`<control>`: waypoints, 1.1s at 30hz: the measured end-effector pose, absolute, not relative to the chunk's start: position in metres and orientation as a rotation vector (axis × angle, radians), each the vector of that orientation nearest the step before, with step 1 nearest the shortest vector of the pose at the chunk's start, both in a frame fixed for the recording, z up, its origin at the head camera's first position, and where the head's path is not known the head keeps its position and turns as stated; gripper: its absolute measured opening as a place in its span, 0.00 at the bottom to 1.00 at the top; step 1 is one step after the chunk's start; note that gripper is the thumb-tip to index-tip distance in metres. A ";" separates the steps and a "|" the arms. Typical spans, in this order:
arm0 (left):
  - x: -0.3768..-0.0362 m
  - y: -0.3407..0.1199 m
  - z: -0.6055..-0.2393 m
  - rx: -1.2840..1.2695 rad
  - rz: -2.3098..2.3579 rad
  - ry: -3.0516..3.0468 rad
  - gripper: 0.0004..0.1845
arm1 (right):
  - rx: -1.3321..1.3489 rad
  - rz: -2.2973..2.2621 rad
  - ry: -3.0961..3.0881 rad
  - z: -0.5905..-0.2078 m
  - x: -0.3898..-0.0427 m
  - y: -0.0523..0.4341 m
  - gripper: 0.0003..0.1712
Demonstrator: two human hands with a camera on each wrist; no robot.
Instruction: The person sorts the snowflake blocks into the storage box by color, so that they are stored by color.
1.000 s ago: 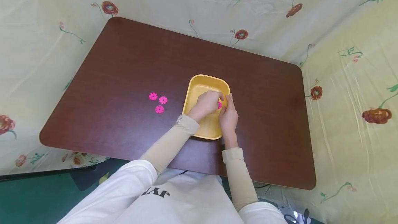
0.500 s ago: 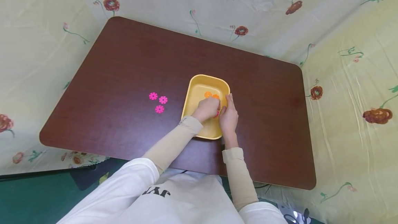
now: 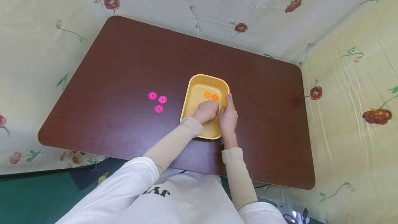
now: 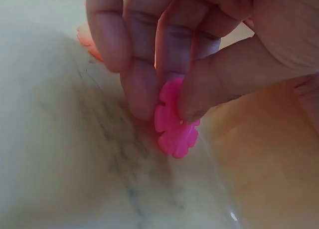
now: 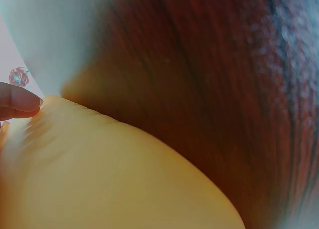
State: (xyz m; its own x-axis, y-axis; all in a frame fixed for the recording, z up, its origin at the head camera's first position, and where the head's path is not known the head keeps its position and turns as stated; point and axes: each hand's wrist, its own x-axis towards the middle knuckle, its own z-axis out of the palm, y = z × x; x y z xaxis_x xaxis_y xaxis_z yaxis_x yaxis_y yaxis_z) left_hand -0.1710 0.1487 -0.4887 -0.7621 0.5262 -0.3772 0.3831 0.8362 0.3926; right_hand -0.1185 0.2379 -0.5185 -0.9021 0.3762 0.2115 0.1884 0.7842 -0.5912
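A yellow tray (image 3: 194,89) sits on the dark brown table (image 3: 124,65). My left hand (image 3: 206,110) is inside the tray, fingers curled; in the left wrist view my left hand (image 4: 172,107) pinches a pink flower-shaped disc (image 4: 174,124) just above the tray floor. Two orange discs (image 3: 211,96) lie in the tray beyond that hand. My right hand (image 3: 228,115) rests along the tray's right rim, fingers fairly straight; the right wrist view shows one fingertip (image 5: 20,102) on the yellow tray wall (image 5: 99,179).
Three pink discs (image 3: 157,101) lie on the table left of the tray. Floral cloth (image 3: 348,78) surrounds the table on all far sides. My white-clad lap (image 3: 174,199) is at the near edge.
My left hand has drawn back toward me inside the tray, uncovering the two orange discs. The right hand has stayed on the rim.
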 end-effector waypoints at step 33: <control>-0.160 0.158 -0.505 0.836 0.271 2.818 0.09 | -0.434 0.850 -2.653 -0.517 -0.118 0.237 0.26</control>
State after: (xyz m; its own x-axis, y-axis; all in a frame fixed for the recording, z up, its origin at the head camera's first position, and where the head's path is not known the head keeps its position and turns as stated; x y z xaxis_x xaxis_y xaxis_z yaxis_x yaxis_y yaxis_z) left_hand -0.1604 0.1583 -0.5046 -0.8231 0.5533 -0.1284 0.5186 0.8242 0.2274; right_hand -0.1175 0.2367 -0.5166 -0.9023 0.3778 0.2076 0.1868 0.7767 -0.6015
